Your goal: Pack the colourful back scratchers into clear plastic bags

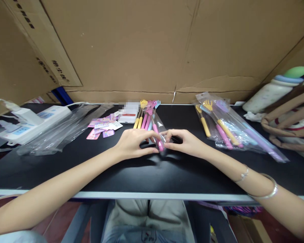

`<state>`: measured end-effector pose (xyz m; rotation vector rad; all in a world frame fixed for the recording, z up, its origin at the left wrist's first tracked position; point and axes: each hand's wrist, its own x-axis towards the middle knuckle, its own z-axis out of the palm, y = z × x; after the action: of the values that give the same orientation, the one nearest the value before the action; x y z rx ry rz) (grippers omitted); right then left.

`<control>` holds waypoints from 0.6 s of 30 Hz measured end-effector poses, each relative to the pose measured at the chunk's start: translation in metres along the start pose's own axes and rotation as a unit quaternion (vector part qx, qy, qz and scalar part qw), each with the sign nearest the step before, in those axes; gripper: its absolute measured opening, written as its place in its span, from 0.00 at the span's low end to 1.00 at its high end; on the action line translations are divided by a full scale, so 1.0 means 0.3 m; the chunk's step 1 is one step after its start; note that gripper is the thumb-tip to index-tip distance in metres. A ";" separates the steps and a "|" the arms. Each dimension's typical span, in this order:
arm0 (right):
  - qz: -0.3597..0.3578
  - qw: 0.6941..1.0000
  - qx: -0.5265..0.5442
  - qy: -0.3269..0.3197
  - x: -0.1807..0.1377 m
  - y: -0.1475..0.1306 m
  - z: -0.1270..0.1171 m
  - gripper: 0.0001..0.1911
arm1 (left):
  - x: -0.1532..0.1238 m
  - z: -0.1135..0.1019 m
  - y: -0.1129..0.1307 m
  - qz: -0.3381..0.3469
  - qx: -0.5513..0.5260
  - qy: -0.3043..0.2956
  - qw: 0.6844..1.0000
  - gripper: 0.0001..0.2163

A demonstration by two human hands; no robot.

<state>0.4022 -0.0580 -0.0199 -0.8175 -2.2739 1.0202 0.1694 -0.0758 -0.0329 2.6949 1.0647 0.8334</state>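
Between my hands is a pink back scratcher (155,129) in a clear plastic bag (161,123), its handle end toward me and its claw head away. My left hand (134,143) grips the handle end from the left, thumb below and fingers above. From the right, my right hand (186,143) pinches the bag's near end beside the handle tip. Some blur hides the exact finger contact. Just beyond my left hand lie loose back scratchers with yellow handles (138,122), pink handles (145,121) and a blue handle (150,126).
Several bagged back scratchers (226,130) lie at right, before a white bottle (271,94) and a brown-handled bag (278,118). At left are printed cards (103,126), empty plastic bags (66,126) and a power strip (35,123). Cardboard (131,50) walls the desk's back.
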 end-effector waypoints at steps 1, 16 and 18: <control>0.007 1.000 0.011 0.005 0.001 0.003 0.000 0.13 | 0.000 -0.001 0.000 0.005 -0.003 0.003 1.000 0.16; 0.021 0.997 0.062 0.041 0.010 0.022 0.022 0.11 | 0.000 0.019 0.051 -0.003 0.006 0.047 0.999 0.07; 0.031 0.996 0.067 0.040 0.013 0.025 0.017 0.12 | 0.001 0.017 0.050 -0.035 -0.024 0.030 0.999 0.05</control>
<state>0.3984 -0.0535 -0.0279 -0.8617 -2.0997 1.1336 0.1812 -0.0863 -0.0325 2.5929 1.1288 0.9203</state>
